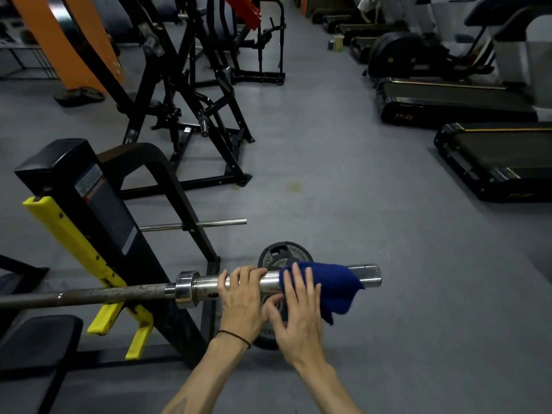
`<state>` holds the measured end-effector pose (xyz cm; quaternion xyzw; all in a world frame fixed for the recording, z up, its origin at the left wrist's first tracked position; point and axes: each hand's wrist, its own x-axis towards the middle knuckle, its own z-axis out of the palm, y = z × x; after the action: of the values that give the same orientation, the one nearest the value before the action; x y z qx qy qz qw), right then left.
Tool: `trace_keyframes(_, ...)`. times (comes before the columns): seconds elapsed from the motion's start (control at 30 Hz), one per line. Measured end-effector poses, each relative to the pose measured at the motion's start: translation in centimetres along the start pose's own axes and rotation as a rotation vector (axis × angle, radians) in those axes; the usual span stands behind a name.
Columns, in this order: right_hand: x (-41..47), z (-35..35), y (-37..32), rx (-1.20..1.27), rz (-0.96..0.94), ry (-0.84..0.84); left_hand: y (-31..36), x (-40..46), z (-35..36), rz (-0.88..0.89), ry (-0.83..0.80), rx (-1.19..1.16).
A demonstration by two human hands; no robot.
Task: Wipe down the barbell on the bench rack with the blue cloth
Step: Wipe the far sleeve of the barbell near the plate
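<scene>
The barbell [119, 294] lies across the bench rack [98, 210], resting in its yellow hooks, with the shiny sleeve pointing right. My left hand [243, 300] is wrapped over the sleeve just right of the collar. A blue cloth [331, 289] is draped over the sleeve near its end. My right hand [298, 315] lies on the cloth's left edge with fingers spread, pressing it against the sleeve. The sleeve's bare tip [369, 274] sticks out beyond the cloth.
A black weight plate [283, 253] stands on a peg behind and below the sleeve. The bench pad [35, 339] is at lower left. Black machines [191, 94] stand ahead, treadmills [484, 156] at the right, with grey floor between.
</scene>
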<state>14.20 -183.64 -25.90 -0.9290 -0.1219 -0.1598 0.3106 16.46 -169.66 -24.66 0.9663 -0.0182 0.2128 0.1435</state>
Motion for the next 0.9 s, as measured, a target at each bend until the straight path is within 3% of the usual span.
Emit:
trace_keyframes(0.1, 0.6, -2.3, 4.8, -0.198, -0.144, 0.000, -0.1, 0.1, 0.2, 0.017, 0.023, 0.007)
trace_keyframes(0.17, 1.0, -3.4, 6.6, -0.181, 0.000, 0.087, 0.0, 0.2, 0.2, 0.006, 0.022, 0.016)
trace_keyframes(0.27, 1.1, -1.6, 3.4, -0.067, 0.192, 0.158, 0.0, 0.2, 0.2, 0.023, 0.020, 0.057)
trace_keyframes(0.37, 0.2, -0.2, 0.8, -0.104, -0.030, 0.021, -0.3, 0.8, -0.3, 0.093, -0.040, 0.133)
trace_keyframes(0.47, 0.9, -2.3, 4.4, -0.237, -0.195, -0.007, -0.5, 2.1, -1.1, 0.116, -0.143, 0.165)
trace_keyframes(0.57, 1.3, -3.2, 6.0, -0.199, 0.027, 0.095, -0.7, 2.9, -1.5, 0.097, -0.266, 0.164)
trace_keyframes(0.63, 1.2, -1.8, 3.5, -0.120, 0.149, 0.136, -0.7, 3.0, -1.4, 0.093, -0.245, 0.164)
trace_keyframes(0.67, 1.0, -1.1, 2.0, -0.098, 0.122, 0.107, -0.6, 2.9, -1.4, 0.097, -0.209, 0.157)
trace_keyframes(0.8, 0.7, -2.0, 3.7, -0.225, -0.169, -0.046, -0.7, 2.4, -0.9, 0.122, -0.104, 0.106)
trace_keyframes(0.9, 1.5, -4.0, 6.8, -0.258, -0.035, 0.042, -0.7, 1.9, -0.6, 0.125, -0.085, 0.086)
